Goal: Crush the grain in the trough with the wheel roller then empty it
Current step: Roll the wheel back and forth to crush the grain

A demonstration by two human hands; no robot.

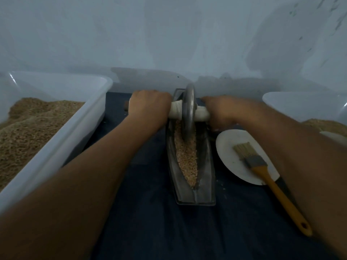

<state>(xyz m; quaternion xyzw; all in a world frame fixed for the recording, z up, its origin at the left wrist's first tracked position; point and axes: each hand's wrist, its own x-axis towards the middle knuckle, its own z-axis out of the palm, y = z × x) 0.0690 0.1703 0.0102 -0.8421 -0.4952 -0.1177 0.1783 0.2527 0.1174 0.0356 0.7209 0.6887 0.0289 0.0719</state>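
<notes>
At the far end of the trough (194, 177), the wheel (188, 111) stands upright in the grain (185, 156). The left hand (149, 106) and right hand (222, 114) each grip the axle, one either side (right fingers seemingly curled, blurred). The trough's long axis runs toward the person, so the next stroke probably pulls nearward.

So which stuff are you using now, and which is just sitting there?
In use: left hand, right hand, wheel roller, trough, grain.
Just sitting: brush, plate, left tub, right tub.
</notes>
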